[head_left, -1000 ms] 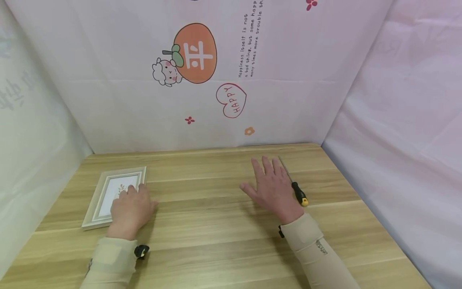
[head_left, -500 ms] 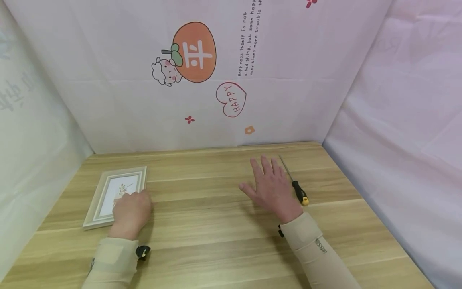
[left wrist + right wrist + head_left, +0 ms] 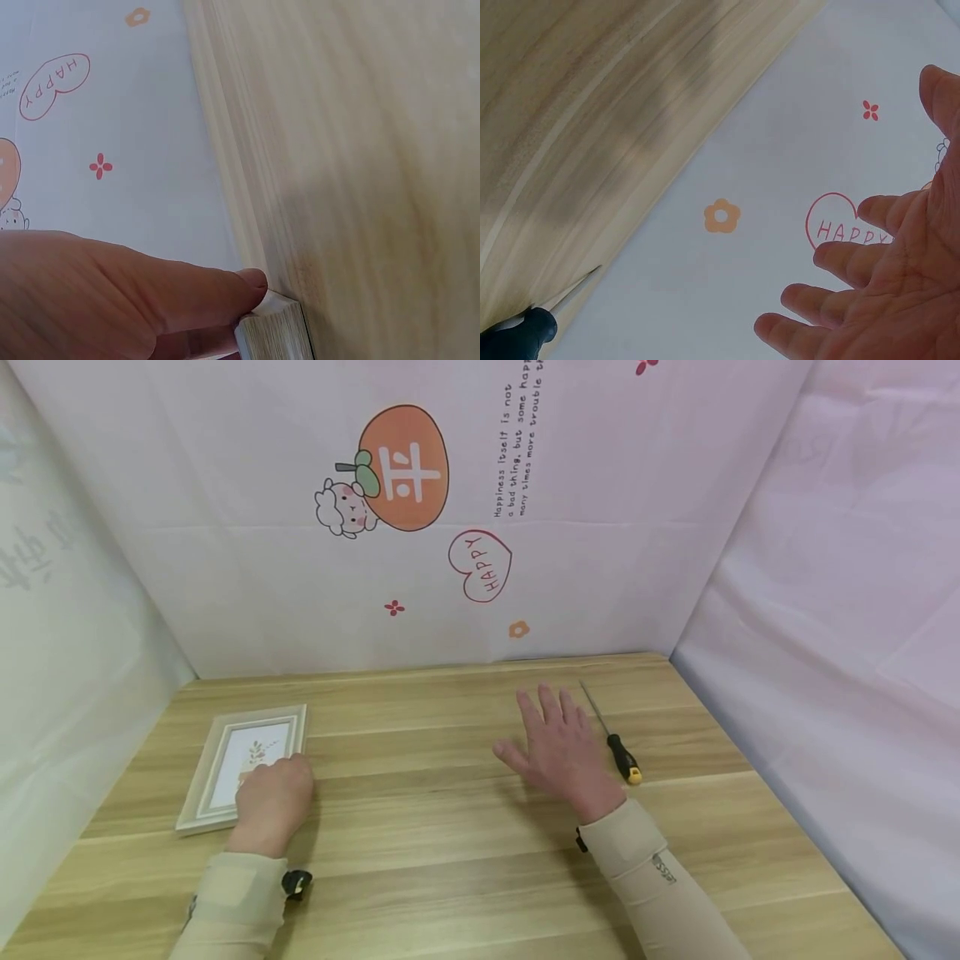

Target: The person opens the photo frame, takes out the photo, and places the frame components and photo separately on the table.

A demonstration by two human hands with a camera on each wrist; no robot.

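Behind left hand (image 3: 274, 800), picture frame (image 3: 240, 760) partly visible

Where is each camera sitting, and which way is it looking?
Head: worn on the head, looking forward and down at the table; both sleeves, the left hand and the right hand show.
Left wrist: worn on the left wrist, looking along the left hand, whose thumb rests on the picture frame's edge.
Right wrist: worn on the right wrist, looking past the right hand's spread fingers toward the printed sheet.
Shared: head and right wrist both show the screwdriver.
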